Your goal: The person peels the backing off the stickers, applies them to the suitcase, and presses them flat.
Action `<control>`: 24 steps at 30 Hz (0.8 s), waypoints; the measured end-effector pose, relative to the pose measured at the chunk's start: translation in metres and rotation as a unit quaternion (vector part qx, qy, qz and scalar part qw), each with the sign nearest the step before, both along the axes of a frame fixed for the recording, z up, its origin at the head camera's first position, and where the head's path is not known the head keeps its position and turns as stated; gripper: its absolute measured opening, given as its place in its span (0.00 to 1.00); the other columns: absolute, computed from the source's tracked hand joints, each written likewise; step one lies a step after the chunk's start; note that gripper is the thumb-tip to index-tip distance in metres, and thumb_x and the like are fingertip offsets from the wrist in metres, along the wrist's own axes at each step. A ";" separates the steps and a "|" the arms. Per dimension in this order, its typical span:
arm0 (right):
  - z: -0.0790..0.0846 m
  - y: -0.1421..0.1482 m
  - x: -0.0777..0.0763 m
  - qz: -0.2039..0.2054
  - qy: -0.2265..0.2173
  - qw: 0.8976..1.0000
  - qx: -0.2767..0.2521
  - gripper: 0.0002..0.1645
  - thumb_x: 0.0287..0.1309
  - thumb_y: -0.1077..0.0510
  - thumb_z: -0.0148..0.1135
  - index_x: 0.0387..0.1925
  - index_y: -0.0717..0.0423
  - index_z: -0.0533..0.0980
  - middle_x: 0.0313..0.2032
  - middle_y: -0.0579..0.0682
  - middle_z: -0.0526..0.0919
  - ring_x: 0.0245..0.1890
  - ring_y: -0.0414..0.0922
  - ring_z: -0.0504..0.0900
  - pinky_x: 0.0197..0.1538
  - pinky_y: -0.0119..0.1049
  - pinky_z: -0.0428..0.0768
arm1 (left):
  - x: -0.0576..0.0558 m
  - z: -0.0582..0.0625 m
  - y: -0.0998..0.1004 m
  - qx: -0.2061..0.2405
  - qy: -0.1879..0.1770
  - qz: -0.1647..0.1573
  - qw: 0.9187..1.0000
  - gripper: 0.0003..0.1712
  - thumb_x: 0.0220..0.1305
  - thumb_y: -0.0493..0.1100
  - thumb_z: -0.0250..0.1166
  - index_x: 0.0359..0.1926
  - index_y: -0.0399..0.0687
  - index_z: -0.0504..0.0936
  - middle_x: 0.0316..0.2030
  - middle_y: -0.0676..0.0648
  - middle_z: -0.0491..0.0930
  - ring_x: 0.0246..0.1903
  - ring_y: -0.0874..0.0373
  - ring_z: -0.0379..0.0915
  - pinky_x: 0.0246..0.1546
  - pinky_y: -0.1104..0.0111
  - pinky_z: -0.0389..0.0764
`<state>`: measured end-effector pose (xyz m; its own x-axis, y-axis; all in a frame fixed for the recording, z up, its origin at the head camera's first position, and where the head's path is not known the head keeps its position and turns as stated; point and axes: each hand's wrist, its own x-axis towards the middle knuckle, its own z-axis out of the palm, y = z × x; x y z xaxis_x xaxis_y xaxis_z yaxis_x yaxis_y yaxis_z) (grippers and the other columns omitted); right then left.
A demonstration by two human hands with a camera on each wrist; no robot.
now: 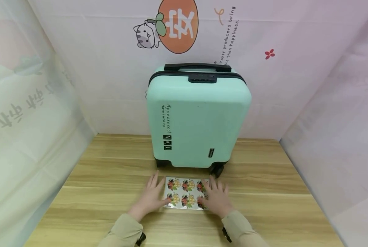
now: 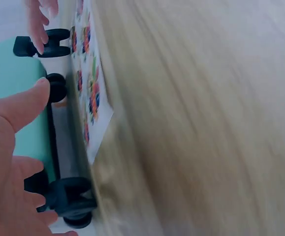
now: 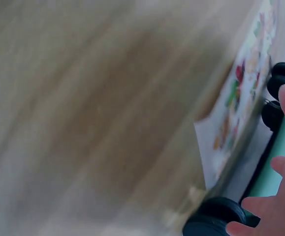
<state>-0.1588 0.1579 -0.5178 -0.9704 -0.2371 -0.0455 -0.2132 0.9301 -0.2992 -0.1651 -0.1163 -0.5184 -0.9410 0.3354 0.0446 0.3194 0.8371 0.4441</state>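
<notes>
A flat sheet of fruit-printed stickers (image 1: 187,193) lies on the wooden table in front of a mint-green suitcase (image 1: 196,127). At the sheet's left end is my left hand (image 1: 151,196), fingers spread, thumb over the lower left corner. My right hand (image 1: 217,199) reaches over the right end, its fingers also apart and partly covering the stickers there. Both wrist views show the left hand (image 2: 7,162) and right hand (image 3: 275,201) with loose fingers and nothing gripped. Whether any fingertip touches the sheet (image 2: 90,83), I cannot tell.
The suitcase stands upright on black wheels (image 1: 217,168), its black carry handle (image 1: 197,67) on top, just behind the sheet. Printed white cloth (image 1: 109,68) hangs at the back and both sides. Bare wooden tabletop (image 1: 273,195) extends left and right of the hands.
</notes>
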 end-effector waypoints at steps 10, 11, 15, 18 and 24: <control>-0.012 -0.004 0.000 0.020 -0.036 0.999 -0.014 0.43 0.56 0.40 0.62 0.68 0.52 0.62 0.69 0.68 0.54 0.66 0.71 0.54 0.64 0.71 0.46 | -0.003 -0.010 0.011 0.000 -0.028 -0.031 0.999 0.53 0.50 0.58 0.70 0.69 0.35 0.59 0.70 0.28 0.47 0.69 0.31 0.42 0.68 0.42 0.49; -0.013 -0.004 0.000 0.019 -0.039 0.999 -0.018 0.43 0.56 0.40 0.62 0.68 0.52 0.62 0.69 0.69 0.54 0.66 0.71 0.54 0.64 0.71 0.47 | -0.003 -0.011 0.012 -0.004 -0.029 -0.033 0.999 0.53 0.50 0.58 0.70 0.69 0.34 0.59 0.70 0.28 0.47 0.69 0.31 0.42 0.68 0.42 0.49; -0.011 -0.004 -0.002 0.018 -0.045 0.998 -0.036 0.44 0.54 0.41 0.64 0.68 0.53 0.62 0.67 0.71 0.55 0.64 0.72 0.55 0.62 0.72 0.50 | -0.001 -0.012 0.013 -0.005 -0.036 -0.036 0.999 0.52 0.50 0.57 0.71 0.67 0.33 0.61 0.69 0.28 0.49 0.69 0.31 0.44 0.66 0.40 0.52; -0.009 -0.005 -0.003 0.018 -0.047 0.998 -0.047 0.45 0.52 0.41 0.66 0.68 0.54 0.62 0.66 0.72 0.57 0.64 0.72 0.56 0.61 0.71 0.53 | 0.000 -0.012 0.013 -0.004 -0.040 -0.037 0.998 0.51 0.50 0.57 0.71 0.67 0.32 0.62 0.69 0.27 0.51 0.69 0.32 0.45 0.65 0.39 0.52; -0.005 -0.005 -0.006 0.017 -0.070 0.995 -0.062 0.51 0.47 0.41 0.70 0.69 0.53 0.61 0.67 0.72 0.55 0.65 0.71 0.54 0.61 0.71 0.54 | 0.000 -0.013 0.012 -0.015 -0.046 -0.041 0.998 0.52 0.50 0.59 0.71 0.67 0.34 0.61 0.69 0.28 0.52 0.68 0.32 0.47 0.65 0.39 0.53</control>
<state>-0.1652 0.1526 -0.5231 -0.9477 -0.2825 -0.1488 -0.1923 0.8770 -0.4403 -0.1654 -0.1043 -0.5314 -0.9099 0.4114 -0.0522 0.3465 0.8233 0.4495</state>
